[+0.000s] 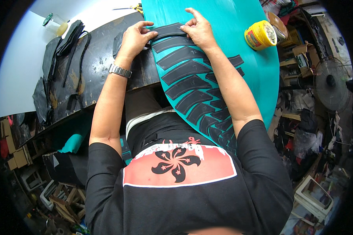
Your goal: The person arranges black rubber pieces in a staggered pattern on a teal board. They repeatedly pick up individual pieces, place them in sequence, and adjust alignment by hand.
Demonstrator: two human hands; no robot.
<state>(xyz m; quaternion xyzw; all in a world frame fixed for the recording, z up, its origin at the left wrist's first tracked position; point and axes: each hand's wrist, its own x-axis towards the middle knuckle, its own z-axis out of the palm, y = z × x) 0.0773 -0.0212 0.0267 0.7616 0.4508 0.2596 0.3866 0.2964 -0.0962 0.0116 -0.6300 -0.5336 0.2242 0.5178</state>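
Observation:
A curved black strip (pixel 169 30) lies across the top of a column of similar black pieces (pixel 184 69) on a teal sheet (pixel 239 23). My left hand (pixel 136 38) grips the strip's left end between thumb and fingers. At its right end, my right hand (pixel 199 31) pinches the edge with thumb and index finger, the other fingers raised. Pale marks show on several of the laid pieces. A shorter row of black pieces (pixel 223 103) runs under my right forearm. Beside my left hand, another dark piece is partly covered by it.
A yellow tub (pixel 259 36) stands on the sheet to the right. Black scraps (pixel 53 70) lie on the dark worktable (pixel 102 51) at left, with a green-lidded glass jar (pixel 55 25) behind. A fan (pixel 331 82) and clutter fill the right side; wooden stools (pixel 68 201) stand lower left.

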